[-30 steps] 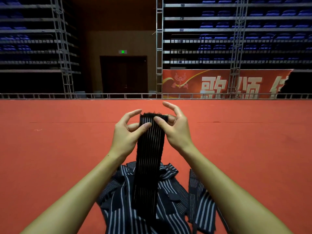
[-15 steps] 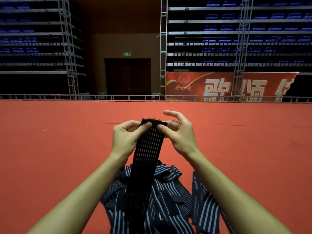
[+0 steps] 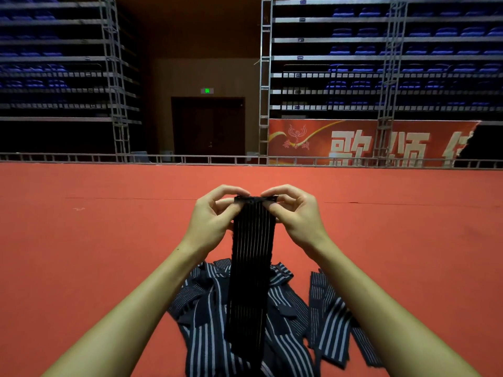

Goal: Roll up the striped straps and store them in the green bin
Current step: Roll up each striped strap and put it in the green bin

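A dark strap with thin pale stripes (image 3: 251, 270) hangs in the air in front of me, its lower end reaching down over the pile. My left hand (image 3: 213, 219) pinches its top left corner and my right hand (image 3: 295, 213) pinches its top right corner, fingers curled over the folded top edge. Below lies a heap of dark blue straps with white stripes (image 3: 206, 317) on the red floor, and more of them spread out to the right (image 3: 329, 319). No green bin is in view.
Red carpet floor (image 3: 95, 254) stretches all around the pile. A low metal rail (image 3: 109, 158) borders its far edge. Beyond stand scaffold towers, tiers of blue seats, a dark doorway and a red banner (image 3: 367, 142).
Both hands have curled further over the strap's top edge, turning it down toward me. The strap has sunk slightly lower.
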`<state>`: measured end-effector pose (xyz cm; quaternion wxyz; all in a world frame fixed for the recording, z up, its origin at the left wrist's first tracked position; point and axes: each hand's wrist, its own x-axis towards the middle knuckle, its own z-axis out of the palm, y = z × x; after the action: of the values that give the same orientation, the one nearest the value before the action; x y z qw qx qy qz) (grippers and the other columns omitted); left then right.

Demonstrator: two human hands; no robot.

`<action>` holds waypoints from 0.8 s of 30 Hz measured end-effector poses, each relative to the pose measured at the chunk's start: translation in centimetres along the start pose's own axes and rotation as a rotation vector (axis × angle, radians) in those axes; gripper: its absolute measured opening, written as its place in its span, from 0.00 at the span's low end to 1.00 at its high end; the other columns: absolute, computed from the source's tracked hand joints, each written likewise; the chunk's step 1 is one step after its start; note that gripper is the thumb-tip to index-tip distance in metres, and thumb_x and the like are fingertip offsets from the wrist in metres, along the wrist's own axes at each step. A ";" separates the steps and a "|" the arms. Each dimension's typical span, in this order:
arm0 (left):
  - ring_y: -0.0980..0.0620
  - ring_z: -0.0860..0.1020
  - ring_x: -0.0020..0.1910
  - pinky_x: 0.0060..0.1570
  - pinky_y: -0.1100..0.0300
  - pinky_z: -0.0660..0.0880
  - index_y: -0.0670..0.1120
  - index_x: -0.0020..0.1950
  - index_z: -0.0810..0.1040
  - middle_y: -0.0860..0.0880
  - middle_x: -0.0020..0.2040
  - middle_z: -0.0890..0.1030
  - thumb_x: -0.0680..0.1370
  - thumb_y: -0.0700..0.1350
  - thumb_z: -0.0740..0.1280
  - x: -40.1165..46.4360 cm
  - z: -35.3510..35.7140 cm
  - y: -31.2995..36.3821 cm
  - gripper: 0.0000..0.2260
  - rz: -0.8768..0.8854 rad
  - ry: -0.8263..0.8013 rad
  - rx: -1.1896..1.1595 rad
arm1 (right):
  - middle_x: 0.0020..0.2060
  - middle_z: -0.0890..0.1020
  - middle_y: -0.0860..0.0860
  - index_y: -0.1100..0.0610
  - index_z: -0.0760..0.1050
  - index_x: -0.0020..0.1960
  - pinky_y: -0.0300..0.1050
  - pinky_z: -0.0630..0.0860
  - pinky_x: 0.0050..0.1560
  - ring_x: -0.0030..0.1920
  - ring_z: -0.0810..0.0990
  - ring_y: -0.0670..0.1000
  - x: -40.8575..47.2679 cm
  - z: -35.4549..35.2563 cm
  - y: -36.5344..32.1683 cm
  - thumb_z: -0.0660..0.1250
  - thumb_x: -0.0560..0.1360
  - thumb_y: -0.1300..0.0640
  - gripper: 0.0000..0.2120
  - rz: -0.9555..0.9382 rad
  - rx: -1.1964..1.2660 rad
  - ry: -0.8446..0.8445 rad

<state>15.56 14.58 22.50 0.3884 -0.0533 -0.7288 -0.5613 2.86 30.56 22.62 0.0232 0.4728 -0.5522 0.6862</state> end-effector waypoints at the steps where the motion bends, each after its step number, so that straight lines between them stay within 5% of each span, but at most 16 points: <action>1: 0.48 0.87 0.43 0.37 0.55 0.83 0.42 0.61 0.82 0.41 0.47 0.89 0.85 0.36 0.68 -0.3 0.0 0.5 0.07 -0.008 -0.008 -0.008 | 0.45 0.88 0.56 0.59 0.85 0.52 0.42 0.80 0.44 0.44 0.86 0.49 -0.3 0.0 -0.3 0.72 0.79 0.71 0.09 -0.015 -0.001 0.013; 10: 0.47 0.87 0.43 0.38 0.51 0.85 0.42 0.63 0.82 0.41 0.46 0.89 0.85 0.41 0.70 -3.5 0.7 4.0 0.08 0.001 -0.023 -0.008 | 0.48 0.90 0.55 0.56 0.88 0.51 0.46 0.84 0.58 0.51 0.89 0.52 -4.2 0.3 -3.4 0.73 0.77 0.74 0.14 -0.097 0.015 0.065; 18: 0.48 0.87 0.43 0.38 0.52 0.84 0.42 0.65 0.80 0.40 0.47 0.88 0.84 0.37 0.70 -7.0 1.2 5.6 0.09 0.058 -0.080 0.017 | 0.49 0.89 0.54 0.60 0.86 0.56 0.48 0.86 0.47 0.50 0.88 0.49 -8.9 -0.7 -6.5 0.66 0.82 0.72 0.13 0.031 0.013 -0.007; 24: 0.40 0.88 0.47 0.39 0.45 0.84 0.42 0.64 0.79 0.39 0.50 0.88 0.84 0.37 0.70 -10.7 1.4 6.6 0.09 0.116 -0.136 0.069 | 0.48 0.88 0.61 0.59 0.84 0.64 0.51 0.87 0.43 0.47 0.88 0.53 -12.5 -0.8 -8.4 0.72 0.82 0.63 0.11 0.058 -0.008 -0.057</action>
<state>25.67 22.02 20.86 0.3714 -0.1201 -0.7681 -0.5076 13.93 40.57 20.44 -0.0105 0.4758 -0.5691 0.6706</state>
